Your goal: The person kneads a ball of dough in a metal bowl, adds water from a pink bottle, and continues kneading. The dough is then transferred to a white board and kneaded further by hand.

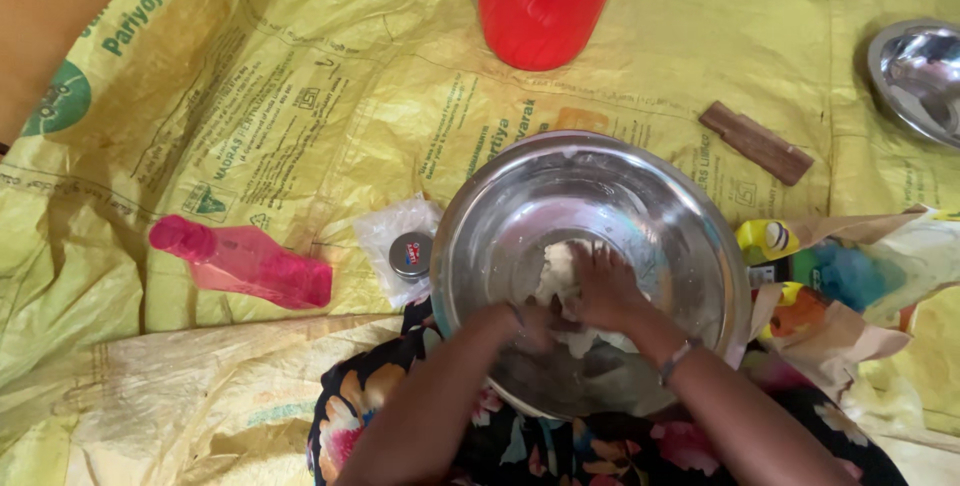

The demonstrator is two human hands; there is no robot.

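From the head camera, you are pressing your right hand [605, 286] flat onto the pale, soft dough [560, 276] inside the shiny round steel bowl [480, 216], while your left hand [535, 326] is gripping its near edge. The smooth bowl could be sliding on the crinkled yellow plastic sheet [300, 96] under hard pushes.

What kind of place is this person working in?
Probably a home floor set up for cooking: a yellow plastic sheet is spread out, both hands press dough in a steel bowl, and a red tumbler stands nearby.
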